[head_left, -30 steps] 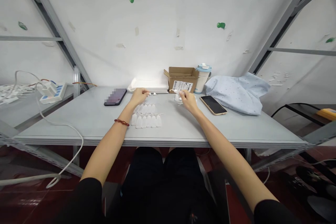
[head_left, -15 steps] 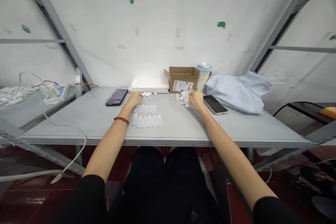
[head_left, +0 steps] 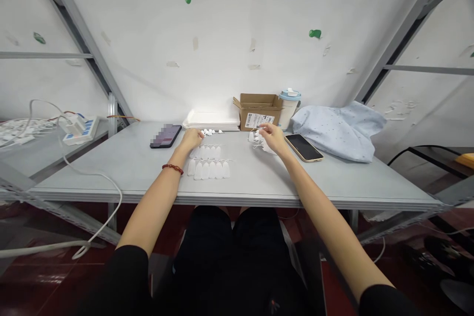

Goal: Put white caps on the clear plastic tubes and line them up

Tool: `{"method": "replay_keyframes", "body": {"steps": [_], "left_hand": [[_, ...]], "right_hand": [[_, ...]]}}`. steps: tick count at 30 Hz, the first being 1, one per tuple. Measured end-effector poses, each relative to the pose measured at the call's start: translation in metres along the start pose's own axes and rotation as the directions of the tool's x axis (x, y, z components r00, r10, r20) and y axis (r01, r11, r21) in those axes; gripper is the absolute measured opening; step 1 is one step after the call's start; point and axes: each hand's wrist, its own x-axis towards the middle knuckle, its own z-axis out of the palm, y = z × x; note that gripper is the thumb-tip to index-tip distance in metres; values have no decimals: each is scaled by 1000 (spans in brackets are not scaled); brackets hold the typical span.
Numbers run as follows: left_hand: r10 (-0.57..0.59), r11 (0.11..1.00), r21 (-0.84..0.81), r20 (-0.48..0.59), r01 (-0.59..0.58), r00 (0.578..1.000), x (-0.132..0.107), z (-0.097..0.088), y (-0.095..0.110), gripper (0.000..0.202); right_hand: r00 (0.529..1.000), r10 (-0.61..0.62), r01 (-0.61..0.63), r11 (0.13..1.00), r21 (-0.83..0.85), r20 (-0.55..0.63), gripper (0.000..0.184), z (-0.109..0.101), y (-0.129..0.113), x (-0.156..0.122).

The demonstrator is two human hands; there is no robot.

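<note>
My left hand [head_left: 191, 139] rests on the table, fingers curled together beside several small white pieces [head_left: 209, 132]. What those fingers hold, if anything, is too small to make out. Below it lie two rows of white rounded tags [head_left: 212, 170] with thin strings at their tops. Over a loose pile of similar white tags [head_left: 255, 137] is my right hand [head_left: 274, 138], its thumb and fingers bent and apart. No tag shows clearly between them.
Behind the hands stand a stack of white trays [head_left: 213, 121], an open cardboard box [head_left: 259, 111] and a lidded cup [head_left: 289, 111]. Phones lie at left [head_left: 165, 137] and right [head_left: 304, 148]. Light blue cloth [head_left: 336, 131] is bunched at right; a power strip [head_left: 80, 131] sits far left.
My right hand has loosened from the white tags and its fingers have spread a little to the left over the pile. My left hand stays by the small white pieces.
</note>
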Motion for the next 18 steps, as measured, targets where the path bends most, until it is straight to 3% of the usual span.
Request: {"method": "replay_keyframes", "body": {"steps": [2, 3, 5, 7, 9, 14, 18], "left_hand": [[-10, 995, -104, -3, 10, 1000, -2, -2, 4, 25], [-17, 983, -182, 7, 18, 1000, -4, -3, 6, 24], [-13, 931, -364, 44, 28, 999, -7, -4, 11, 23], [13, 855, -517, 84, 32, 996, -10, -5, 17, 20], [38, 792, -610, 117, 42, 992, -14, -5, 23, 20], [12, 733, -669, 194, 123, 981, -21, -7, 36, 22], [12, 716, -677, 254, 169, 967, -24, -7, 43, 21]], "right_hand": [[958, -2, -46, 986, 162, 286, 28, 2, -13, -9], [903, -40, -57, 976, 211, 428, 26, 3, -19, -14], [746, -132, -55, 964, 258, 652, 26, 7, -29, -23], [603, -179, -56, 963, 265, 777, 30, 11, -34, -29], [526, -212, -47, 959, 278, 823, 33, 16, -38, -33], [451, -282, 63, 956, 286, 847, 36, 26, -43, -37], [457, -309, 147, 951, 272, 834, 38, 33, -43, -38]]}}
